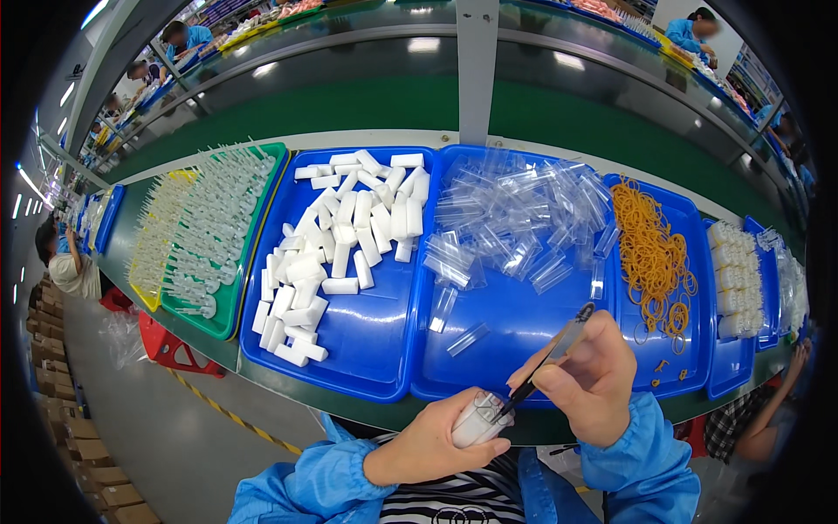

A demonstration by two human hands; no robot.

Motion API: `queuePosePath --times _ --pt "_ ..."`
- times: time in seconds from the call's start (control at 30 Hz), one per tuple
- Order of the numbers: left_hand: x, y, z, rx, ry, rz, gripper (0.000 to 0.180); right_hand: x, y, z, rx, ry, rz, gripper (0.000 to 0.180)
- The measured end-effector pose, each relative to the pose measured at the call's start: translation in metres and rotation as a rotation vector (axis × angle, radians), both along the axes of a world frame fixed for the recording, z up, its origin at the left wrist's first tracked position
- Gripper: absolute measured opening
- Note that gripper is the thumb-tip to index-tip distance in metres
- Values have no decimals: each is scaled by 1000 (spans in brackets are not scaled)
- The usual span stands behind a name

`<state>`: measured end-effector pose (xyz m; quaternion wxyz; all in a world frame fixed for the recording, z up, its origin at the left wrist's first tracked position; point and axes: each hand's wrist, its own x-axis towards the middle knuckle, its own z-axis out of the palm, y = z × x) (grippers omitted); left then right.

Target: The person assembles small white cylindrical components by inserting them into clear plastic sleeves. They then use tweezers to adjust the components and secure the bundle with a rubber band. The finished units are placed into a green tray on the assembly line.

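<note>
My left hand is closed around a small white cylindrical part, held low in front of my body. Its open end faces up and to the right, and thin dark lines show there. In my right hand is a pair of dark tweezers, pinched between thumb and fingers. The tweezers slant down to the left, with their tips at the white part's open end; whether they grip anything there I cannot tell. Both hands are over the table's near edge, below a blue tray of clear plastic pieces.
Leftward, a blue tray holds white blocks, beside a green tray of stemmed translucent pieces. Rubber bands fill another tray to the right, before stacked white parts. A grey post rises behind. Other people work farther off.
</note>
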<state>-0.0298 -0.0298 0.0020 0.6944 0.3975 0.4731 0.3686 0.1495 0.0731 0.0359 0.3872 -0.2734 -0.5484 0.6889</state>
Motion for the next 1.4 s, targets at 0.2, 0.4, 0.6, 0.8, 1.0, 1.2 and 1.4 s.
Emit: queuePosePath --times 0.2,0.4,0.6,0.8,1.0,1.2,1.4 --pt "0 1 -1 -118 -128 -25 37 -3 -10 -6 73 -11 -59 23" --pt "-4 1 -3 -181 -144 -20 37 4 -3 6 430 -342 142 12" --pt "1 2 1 -134 -116 68 36 -1 -10 -2 128 -20 -131 23" --pt "-2 0 0 -149 -52 30 43 2 -8 -3 136 -40 -43 33" --pt "1 0 3 -15 90 28 50 7 -4 -2 382 -229 11 30" --pt "1 -2 2 34 67 53 57 3 1 0 125 -1 -252 29" --pt "2 -4 3 20 62 91 55 2 0 -1 0 17 -194 26"
